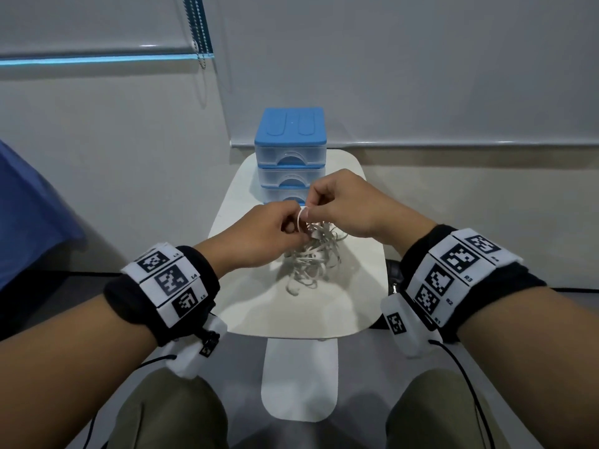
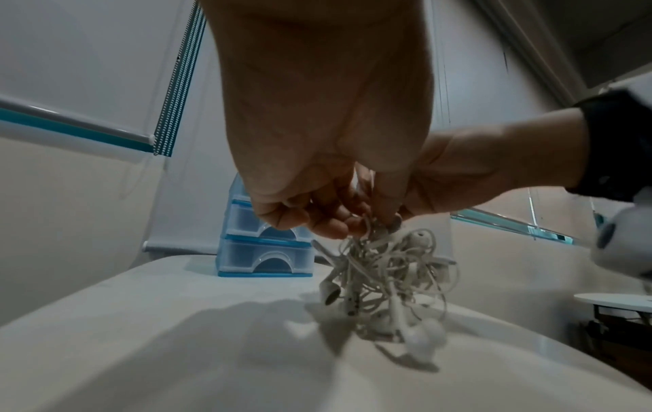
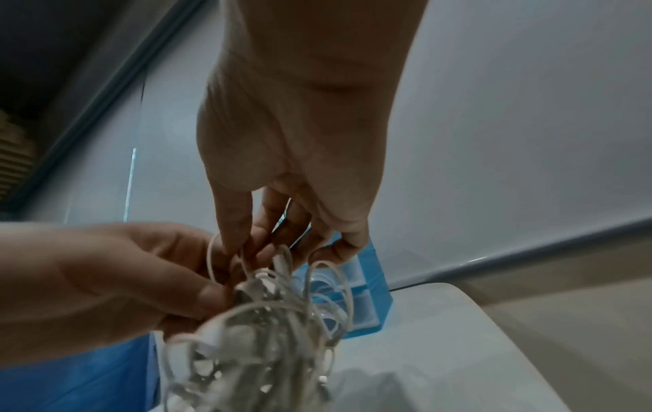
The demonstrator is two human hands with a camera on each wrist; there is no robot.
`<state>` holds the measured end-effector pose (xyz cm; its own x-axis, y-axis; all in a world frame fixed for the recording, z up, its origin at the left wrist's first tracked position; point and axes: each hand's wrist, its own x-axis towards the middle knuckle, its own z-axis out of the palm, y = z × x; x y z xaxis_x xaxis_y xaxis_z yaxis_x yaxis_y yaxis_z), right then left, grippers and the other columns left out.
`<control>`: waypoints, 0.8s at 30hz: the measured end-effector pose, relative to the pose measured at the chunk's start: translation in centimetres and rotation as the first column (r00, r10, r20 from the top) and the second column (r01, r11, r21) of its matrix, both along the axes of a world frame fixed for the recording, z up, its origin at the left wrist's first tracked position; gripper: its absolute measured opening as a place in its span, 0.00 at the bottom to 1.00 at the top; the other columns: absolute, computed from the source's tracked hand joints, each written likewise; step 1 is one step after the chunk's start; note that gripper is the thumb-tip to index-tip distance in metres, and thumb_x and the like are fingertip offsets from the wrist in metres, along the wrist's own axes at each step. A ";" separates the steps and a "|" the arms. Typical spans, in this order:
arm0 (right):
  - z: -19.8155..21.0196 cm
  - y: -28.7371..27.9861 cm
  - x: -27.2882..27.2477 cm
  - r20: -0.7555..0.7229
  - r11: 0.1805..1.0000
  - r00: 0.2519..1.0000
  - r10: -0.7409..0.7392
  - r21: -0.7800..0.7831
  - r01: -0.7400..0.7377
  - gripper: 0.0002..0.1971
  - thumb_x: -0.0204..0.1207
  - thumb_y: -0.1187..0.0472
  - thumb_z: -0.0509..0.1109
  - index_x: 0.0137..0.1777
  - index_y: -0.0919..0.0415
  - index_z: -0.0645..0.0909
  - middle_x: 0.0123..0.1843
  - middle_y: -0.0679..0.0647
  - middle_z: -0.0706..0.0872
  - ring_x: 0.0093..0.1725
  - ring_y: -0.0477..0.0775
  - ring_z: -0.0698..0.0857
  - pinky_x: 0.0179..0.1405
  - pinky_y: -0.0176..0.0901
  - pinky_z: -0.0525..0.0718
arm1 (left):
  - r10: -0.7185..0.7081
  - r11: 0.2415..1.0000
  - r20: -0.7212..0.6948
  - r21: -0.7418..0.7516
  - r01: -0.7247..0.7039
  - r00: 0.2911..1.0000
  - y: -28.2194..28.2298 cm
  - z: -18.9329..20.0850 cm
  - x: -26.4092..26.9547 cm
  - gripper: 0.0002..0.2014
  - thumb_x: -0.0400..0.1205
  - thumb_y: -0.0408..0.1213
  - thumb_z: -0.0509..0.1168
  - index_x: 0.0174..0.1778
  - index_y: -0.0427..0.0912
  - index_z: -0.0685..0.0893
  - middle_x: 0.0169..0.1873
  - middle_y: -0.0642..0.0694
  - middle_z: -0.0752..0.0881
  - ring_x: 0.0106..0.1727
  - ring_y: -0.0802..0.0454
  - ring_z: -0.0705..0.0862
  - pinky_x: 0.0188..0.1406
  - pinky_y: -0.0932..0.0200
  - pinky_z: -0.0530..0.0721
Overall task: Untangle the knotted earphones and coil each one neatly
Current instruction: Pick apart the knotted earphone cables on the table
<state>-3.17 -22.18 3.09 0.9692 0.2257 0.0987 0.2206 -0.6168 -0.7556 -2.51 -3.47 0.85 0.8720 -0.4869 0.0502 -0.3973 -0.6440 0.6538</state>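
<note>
Earphones: a white knotted bundle point(image 1: 312, 254) hangs from both hands above the middle of the white tray table point(image 1: 363, 286), its lowest earbuds touching or just above the surface; several buds point(image 2: 330, 292) and at least one inline remote show in the left wrist view.
Left hand: the left hand point(image 1: 259, 236), at 9 o'clock of the bundle, pinches strands at the top of the knot between thumb and curled fingers.
Right hand: the right hand point(image 1: 343, 207), at 1 o'clock of the bundle, pinches a single raised loop point(image 1: 300, 218); the two hands are close together, fingertips almost meeting.
Drawer unit: a small blue and clear three-drawer organiser point(image 1: 290, 153) stands at 12 o'clock on the table, just beyond the hands.
Risk, tightening: pulling the pinched loop outward while the rest hangs by its own weight would probably cinch the knot rather than free it.
Risk, strain: a sharp tug could stress the thin cable where it joins a bud or the remote.
Risk, mixing: more than one pair seems interlaced, so a strand may be followed into the wrong set.
Risk, drop: loosened ends could slide off the narrow table edge.
Writing: wristband fiducial tags carry small codes, roughly L4, L5 on the left wristband point(image 1: 168, 280) and R1 to R3 on the right wristband point(image 1: 453, 270); no brand can be read on the earphones or drawers.
</note>
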 end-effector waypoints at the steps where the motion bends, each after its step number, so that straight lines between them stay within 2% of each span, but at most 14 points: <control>1: 0.2 0.1 0.0 0.016 1.000 1.000 0.009 -0.005 -0.009 0.09 0.77 0.62 0.78 0.37 0.59 0.84 0.33 0.48 0.84 0.32 0.47 0.78 0.32 0.37 0.75 | -0.013 1.000 0.018 0.007 0.013 1.000 -0.1 -0.1 0.0 0.04 0.83 0.39 0.73 0.49 0.45 0.86 0.35 0.52 0.82 0.35 0.57 0.77 0.42 0.56 0.77; 3: 0.4 0.3 0.0 0.062 1.000 0.998 0.027 -0.014 -0.026 0.09 0.78 0.61 0.78 0.38 0.59 0.84 0.33 0.48 0.85 0.33 0.48 0.79 0.35 0.42 0.77 | -0.013 1.000 0.061 -0.009 0.014 0.998 -0.4 -0.3 -0.1 0.01 0.83 0.40 0.73 0.48 0.49 0.88 0.35 0.54 0.84 0.32 0.62 0.77 0.39 0.60 0.75; 5: 0.4 0.2 0.1 0.103 0.999 0.994 0.032 0.002 -0.032 0.08 0.78 0.61 0.77 0.39 0.59 0.85 0.36 0.52 0.88 0.36 0.53 0.83 0.40 0.50 0.83 | 0.018 1.000 0.144 -0.022 -0.015 0.989 -0.6 -0.3 0.0 0.03 0.82 0.44 0.74 0.43 0.53 0.88 0.40 0.54 0.83 0.34 0.64 0.79 0.37 0.66 0.73; 8: 0.5 0.1 0.2 0.138 0.998 0.990 0.024 0.062 -0.033 0.07 0.79 0.60 0.75 0.40 0.58 0.83 0.38 0.55 0.91 0.37 0.54 0.86 0.45 0.59 0.87 | 0.057 0.997 0.197 -0.056 -0.046 0.979 -0.7 0.2 0.0 0.04 0.80 0.44 0.76 0.41 0.51 0.90 0.44 0.55 0.83 0.40 0.58 0.84 0.42 0.62 0.79; 10: 0.6 0.3 0.1 0.148 0.993 0.988 0.042 0.100 -0.057 0.08 0.82 0.61 0.72 0.41 0.57 0.79 0.37 0.54 0.92 0.36 0.54 0.89 0.39 0.55 0.87 | 0.084 0.995 0.186 -0.061 -0.074 0.979 -0.7 0.6 0.0 0.05 0.80 0.41 0.75 0.38 0.52 0.89 0.36 0.55 0.87 0.36 0.58 0.85 0.37 0.62 0.81; 12: 0.7 0.7 -0.1 0.140 0.990 0.989 0.049 0.123 -0.067 0.08 0.86 0.62 0.67 0.44 0.56 0.76 0.37 0.53 0.92 0.34 0.52 0.90 0.35 0.47 0.82 | 0.105 0.994 0.172 -0.031 -0.102 0.979 -0.5 0.9 0.0 0.09 0.81 0.41 0.74 0.35 0.53 0.86 0.28 0.58 0.86 0.30 0.64 0.83 0.30 0.66 0.75; 14: 0.8 1.1 -0.4 0.139 0.991 0.989 0.052 0.117 -0.068 0.08 0.88 0.61 0.64 0.46 0.56 0.73 0.36 0.52 0.90 0.30 0.49 0.86 0.32 0.43 0.80 | 0.113 0.992 0.174 0.028 -0.119 0.978 -0.4 0.9 0.1 0.10 0.80 0.44 0.74 0.34 0.50 0.84 0.27 0.57 0.83 0.29 0.62 0.81 0.31 0.61 0.74; 16: 0.7 1.3 -0.8 0.157 0.997 0.985 0.068 0.026 -0.073 0.08 0.90 0.58 0.62 0.48 0.57 0.73 0.34 0.49 0.84 0.27 0.42 0.77 0.31 0.34 0.74 | 0.104 0.985 0.196 0.117 -0.129 0.975 -0.5 0.8 -0.2 0.14 0.80 0.49 0.74 0.34 0.47 0.82 0.29 0.54 0.84 0.34 0.55 0.83 0.35 0.54 0.80; 18: 0.6 1.6 -1.1 0.163 0.992 0.981 0.102 -0.086 -0.089 0.08 0.90 0.58 0.62 0.50 0.59 0.73 0.33 0.47 0.79 0.30 0.43 0.72 0.31 0.38 0.70 | 0.076 0.978 0.208 0.176 -0.114 0.975 -0.7 0.6 -0.5 0.15 0.80 0.50 0.74 0.36 0.45 0.82 0.33 0.51 0.86 0.39 0.49 0.85 0.40 0.50 0.84; 20: 0.4 1.7 -1.4 0.167 0.982 0.980 0.110 -0.169 -0.082 0.08 0.89 0.57 0.63 0.50 0.60 0.74 0.34 0.48 0.78 0.33 0.49 0.73 0.33 0.44 0.69 | 0.058 0.969 0.205 0.223 -0.104 0.977 -0.7 0.4 -0.7 0.15 0.80 0.50 0.74 0.38 0.43 0.82 0.35 0.48 0.87 0.41 0.46 0.85 0.43 0.48 0.85; 24: 0.3 1.6 -1.1 0.198 0.976 0.979 0.054 -0.217 -0.010 0.08 0.87 0.55 0.67 0.46 0.54 0.75 0.37 0.44 0.79 0.37 0.47 0.75 0.33 0.41 0.69 | 0.060 0.957 0.204 0.268 -0.114 0.977 -0.3 0.0 -0.3 0.15 0.80 0.50 0.72 0.37 0.41 0.83 0.36 0.45 0.87 0.42 0.43 0.85 0.44 0.46 0.85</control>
<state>-4.24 -20.62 3.34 0.9260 0.2932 0.2377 0.3770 -0.7491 -0.5447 -2.79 -3.82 0.87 0.8988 -0.4281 0.0943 -0.4316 -0.8263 0.3620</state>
